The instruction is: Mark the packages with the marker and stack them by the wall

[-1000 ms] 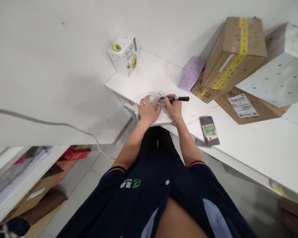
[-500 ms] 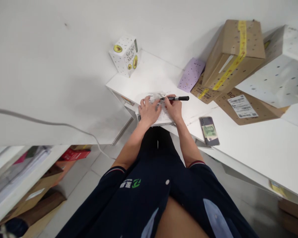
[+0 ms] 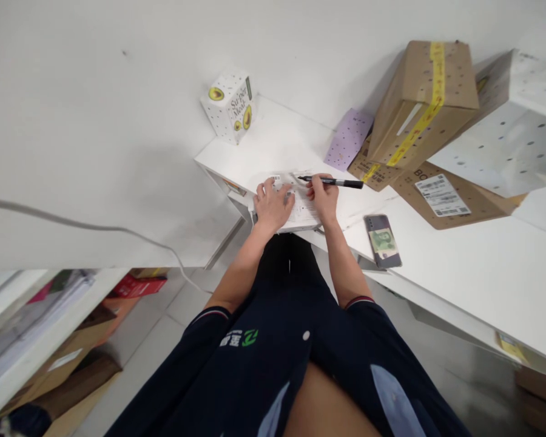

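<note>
A small white parcel (image 3: 301, 212) with printed labels lies at the near edge of the white table (image 3: 473, 267). My left hand (image 3: 272, 204) rests on its left part, fingers curled and pressing down on it. My right hand (image 3: 324, 197) lies on the parcel's right part and grips a black marker pen (image 3: 334, 181), which points left with its tip over the parcel's far edge.
A phone (image 3: 383, 240) with a banknote in its case lies right of my hands. Taped cardboard boxes (image 3: 418, 103), a purple dotted mailer (image 3: 348, 139) and a silver dotted bag (image 3: 505, 133) stack at the back right. A white avocado-print box (image 3: 230, 107) stands far left. Shelves (image 3: 40, 340) with cartons are below left.
My right hand with the marker has shifted a little to the right, so the pen now reaches further right. My left hand stays on the parcel.
</note>
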Demonstrator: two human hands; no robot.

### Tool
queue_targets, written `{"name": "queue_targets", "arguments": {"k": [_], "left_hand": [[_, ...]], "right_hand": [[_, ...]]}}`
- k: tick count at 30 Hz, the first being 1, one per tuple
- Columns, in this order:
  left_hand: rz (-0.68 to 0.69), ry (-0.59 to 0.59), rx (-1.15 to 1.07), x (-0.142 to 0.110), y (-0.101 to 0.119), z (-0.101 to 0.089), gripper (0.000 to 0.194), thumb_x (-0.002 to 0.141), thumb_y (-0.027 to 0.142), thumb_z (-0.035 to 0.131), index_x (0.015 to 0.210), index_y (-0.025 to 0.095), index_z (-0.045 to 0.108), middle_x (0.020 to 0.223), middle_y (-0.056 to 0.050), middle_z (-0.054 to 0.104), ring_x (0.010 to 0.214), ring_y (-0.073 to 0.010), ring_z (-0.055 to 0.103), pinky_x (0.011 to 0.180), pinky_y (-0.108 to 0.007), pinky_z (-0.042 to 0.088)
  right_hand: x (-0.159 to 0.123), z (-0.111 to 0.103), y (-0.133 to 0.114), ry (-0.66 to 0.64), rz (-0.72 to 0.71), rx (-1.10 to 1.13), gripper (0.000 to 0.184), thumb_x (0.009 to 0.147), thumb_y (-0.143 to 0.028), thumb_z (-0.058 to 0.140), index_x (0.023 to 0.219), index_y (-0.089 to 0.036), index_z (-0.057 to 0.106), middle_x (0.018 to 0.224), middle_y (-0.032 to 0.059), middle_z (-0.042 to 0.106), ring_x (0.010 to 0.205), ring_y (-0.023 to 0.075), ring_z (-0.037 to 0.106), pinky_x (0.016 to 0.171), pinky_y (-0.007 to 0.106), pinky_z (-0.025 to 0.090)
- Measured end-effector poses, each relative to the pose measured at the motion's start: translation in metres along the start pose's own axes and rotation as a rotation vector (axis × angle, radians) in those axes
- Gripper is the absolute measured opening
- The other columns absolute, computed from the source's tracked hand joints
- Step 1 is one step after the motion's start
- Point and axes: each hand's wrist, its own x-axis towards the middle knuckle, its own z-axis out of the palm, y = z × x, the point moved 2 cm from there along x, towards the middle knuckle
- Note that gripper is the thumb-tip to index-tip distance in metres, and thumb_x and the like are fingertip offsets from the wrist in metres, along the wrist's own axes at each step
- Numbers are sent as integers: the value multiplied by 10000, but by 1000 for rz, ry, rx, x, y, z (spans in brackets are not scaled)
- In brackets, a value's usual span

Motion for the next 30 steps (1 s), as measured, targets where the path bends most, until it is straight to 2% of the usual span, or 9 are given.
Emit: {"name": "queue_targets", "arguments": {"k": [4,7,10,14,17,21,25,28,30], "left_hand": [[6,0,6,1,-1,2,412,986,431,476,1356,353,642,1512,-109,429,1389,-370,357,1123,-555,359],[13,-6,5,1,-2,2,412,986,425,473,1353,352,644,1513,-110,426,1386,-376,357,1119,-560,358],[12,2,-10,1,-2,2,415,983,422,476,1353,345,646,1516,-117,419,1395,-379,352,1122,-561,357],[3,9,-27,0,-2,2,411,978,418,484,1348,352,650,1516,-112,415,1398,-369,356,1125,-556,361],[-3,12,-31,0,-2,2,410,976,392,485,1349,355,650,1515,-109,412,1396,-366,361,1121,-549,374],[-3,15,-27,-1,-3,1,416,976,371,488,1359,350,649,1516,-121,408,1401,-369,360,1123,-548,380],[1,11,-23,0,-2,1,410,975,372,495,1352,346,655,1516,-123,410,1406,-371,360,1127,-548,379],[-2,12,-23,0,-2,1,406,972,373,504,1348,350,656,1516,-120,410,1406,-371,365,1130,-544,377],[-4,8,-26,1,-3,1,409,971,377,507,1354,354,649,1518,-118,408,1406,-368,365,1132,-542,377]], "right_hand": [[5,-24,10,259,147,206,423,869,-654,521,805,-242,451,627,-50,572,484,105,559,413,217,396],[3,-56,21,381,262,135,323,897,-538,494,778,-250,410,544,-85,486,433,101,506,397,206,343],[2,-85,28,288,319,-232,233,864,-426,553,760,-249,444,504,-80,480,447,131,501,463,240,392],[6,-106,31,204,253,-739,245,777,-411,679,747,-219,530,727,66,678,777,241,673,801,358,523],[5,-110,31,212,228,-846,311,803,-449,651,930,-168,610,820,127,722,889,289,687,898,407,507],[-17,-123,26,205,186,-868,448,844,-450,600,1164,-137,605,808,105,722,878,289,681,917,435,505],[-62,-161,13,308,91,-1116,504,865,-423,592,1279,-136,602,1227,219,662,1198,351,593,1052,527,444],[-94,-192,7,326,226,-1280,763,793,-520,693,1431,-143,514,1487,267,483,1357,459,439,1061,643,409],[-109,-207,7,270,322,-1311,857,776,-558,706,1484,-142,463,1539,256,441,1379,483,404,1066,663,403]]}}
